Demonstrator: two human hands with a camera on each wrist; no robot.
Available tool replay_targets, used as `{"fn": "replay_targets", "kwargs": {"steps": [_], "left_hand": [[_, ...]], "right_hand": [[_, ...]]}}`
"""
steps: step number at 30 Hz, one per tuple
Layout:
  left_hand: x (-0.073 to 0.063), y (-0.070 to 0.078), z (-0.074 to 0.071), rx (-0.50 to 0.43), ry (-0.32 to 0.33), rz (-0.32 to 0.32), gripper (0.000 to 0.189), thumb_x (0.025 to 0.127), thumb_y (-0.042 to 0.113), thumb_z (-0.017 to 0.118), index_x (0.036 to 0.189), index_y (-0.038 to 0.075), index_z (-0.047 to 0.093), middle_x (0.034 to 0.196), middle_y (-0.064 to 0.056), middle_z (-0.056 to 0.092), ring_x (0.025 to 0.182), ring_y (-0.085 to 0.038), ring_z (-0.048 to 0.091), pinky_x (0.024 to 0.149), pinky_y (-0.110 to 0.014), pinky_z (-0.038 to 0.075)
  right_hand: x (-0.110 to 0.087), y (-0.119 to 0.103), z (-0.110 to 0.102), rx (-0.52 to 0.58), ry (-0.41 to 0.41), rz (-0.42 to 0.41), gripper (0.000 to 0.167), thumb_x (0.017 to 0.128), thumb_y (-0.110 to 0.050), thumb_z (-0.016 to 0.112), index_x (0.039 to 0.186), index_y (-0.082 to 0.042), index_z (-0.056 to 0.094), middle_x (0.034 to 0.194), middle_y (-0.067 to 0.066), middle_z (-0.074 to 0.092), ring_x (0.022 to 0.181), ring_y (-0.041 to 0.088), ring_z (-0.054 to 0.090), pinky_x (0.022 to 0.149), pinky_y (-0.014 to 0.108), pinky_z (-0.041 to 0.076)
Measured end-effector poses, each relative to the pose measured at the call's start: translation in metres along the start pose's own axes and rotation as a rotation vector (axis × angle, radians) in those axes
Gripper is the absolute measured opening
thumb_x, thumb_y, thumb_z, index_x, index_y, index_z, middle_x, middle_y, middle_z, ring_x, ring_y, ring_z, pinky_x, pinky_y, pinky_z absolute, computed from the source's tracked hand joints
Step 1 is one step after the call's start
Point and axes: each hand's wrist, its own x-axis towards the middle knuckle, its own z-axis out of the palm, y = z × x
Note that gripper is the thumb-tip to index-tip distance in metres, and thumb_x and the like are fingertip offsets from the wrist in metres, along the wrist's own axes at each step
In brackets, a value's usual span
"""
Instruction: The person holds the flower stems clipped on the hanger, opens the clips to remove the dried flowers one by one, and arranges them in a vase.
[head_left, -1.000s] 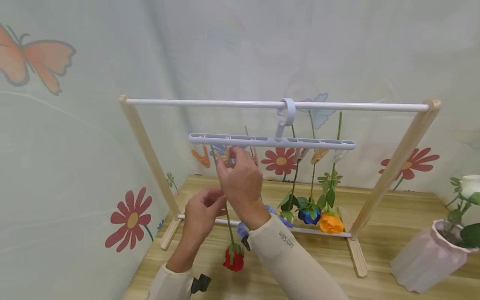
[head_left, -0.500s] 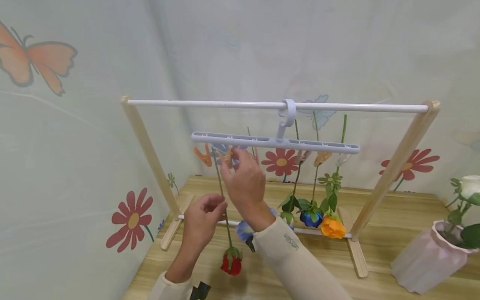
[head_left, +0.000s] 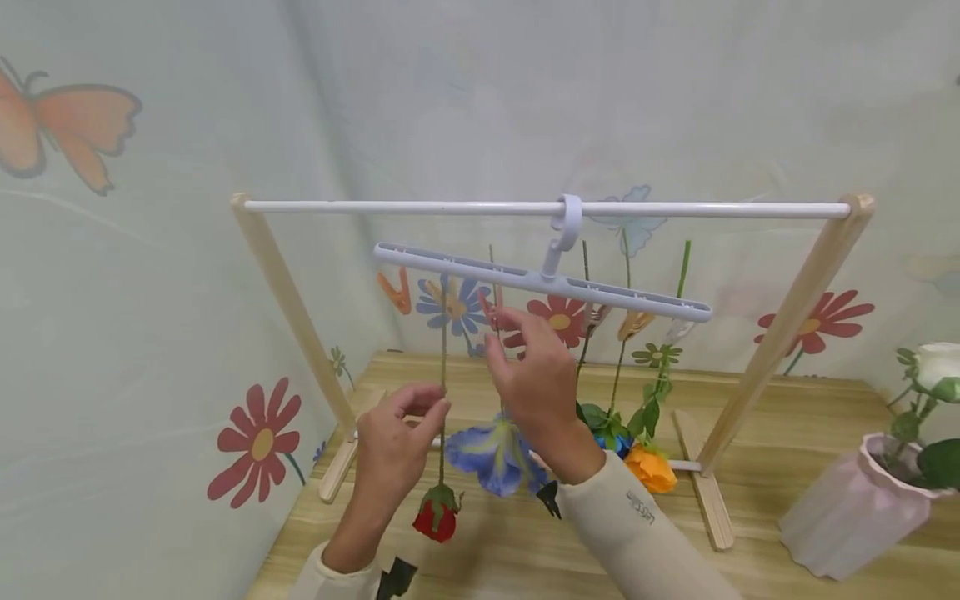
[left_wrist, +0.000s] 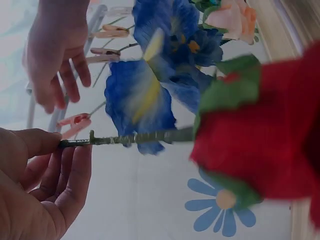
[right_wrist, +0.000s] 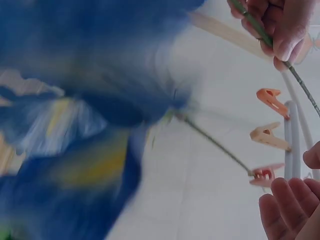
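My left hand (head_left: 397, 433) pinches the stem of a red artificial rose (head_left: 435, 514), which hangs bloom down over the table. The stem's upper end overlaps the pale blue hanger (head_left: 480, 271) in the head view. My right hand (head_left: 540, 375), fingers loosely spread and holding nothing, is just below a pink clip (right_wrist: 265, 174). That clip grips the stem of a blue iris (head_left: 498, 454). An orange clip (head_left: 397, 292) and a beige clip (right_wrist: 267, 135) on the hanger's left part hold no stem. The hanger tilts, left end higher.
The hanger hooks over a white rod (head_left: 412, 206) on a wooden stand (head_left: 288, 308). Clipped on its right part are several flowers, including an orange one (head_left: 651, 468) and a blue one (head_left: 613, 442). A pink vase (head_left: 855, 512) with a white rose (head_left: 937, 364) stands right.
My right hand has let go of the beige clip and moved right and down. The hanger's left end has risen. The rose has swung left, its stem now nearly vertical.
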Motion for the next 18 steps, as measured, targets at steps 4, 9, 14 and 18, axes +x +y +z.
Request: {"fn": "replay_targets", "kwargs": {"steps": [4,9,14,18], "left_hand": [[0.001,0.007,0.001,0.039,0.0,0.052,0.013,0.091,0.018,0.077,0.102,0.012,0.079,0.092,-0.001,0.079,0.079,-0.014,0.074,0.068,-0.022,0.06],[0.004,0.015,0.004,0.075,-0.015,0.154,0.012,0.09,0.013,0.077,0.102,0.01,0.079,0.093,-0.001,0.078,0.079,-0.011,0.071,0.068,-0.023,0.06],[0.009,0.018,0.012,0.129,0.009,0.293,0.012,0.087,0.01,0.079,0.099,0.009,0.08,0.088,-0.003,0.077,0.074,-0.012,0.07,0.064,-0.026,0.06],[0.011,0.021,0.018,0.163,0.029,0.378,0.013,0.087,0.007,0.078,0.1,0.008,0.08,0.089,-0.005,0.075,0.075,-0.013,0.07,0.065,-0.028,0.061]], "right_hand": [[-0.003,0.009,-0.02,0.006,0.006,-0.058,0.025,0.087,-0.01,0.077,0.11,-0.002,0.071,0.097,0.011,0.075,0.078,0.023,0.074,0.067,0.037,0.062],[-0.005,0.015,-0.043,-0.021,0.009,-0.132,0.026,0.087,-0.01,0.076,0.11,-0.003,0.071,0.096,0.011,0.075,0.081,0.023,0.073,0.069,0.037,0.062],[-0.006,0.013,-0.057,-0.063,0.031,-0.249,0.024,0.084,-0.01,0.078,0.106,-0.001,0.071,0.095,0.012,0.075,0.081,0.025,0.072,0.072,0.04,0.062],[-0.007,0.006,-0.062,-0.074,0.033,-0.384,0.018,0.084,-0.012,0.077,0.1,-0.002,0.073,0.094,0.011,0.075,0.084,0.026,0.072,0.076,0.041,0.062]]}}
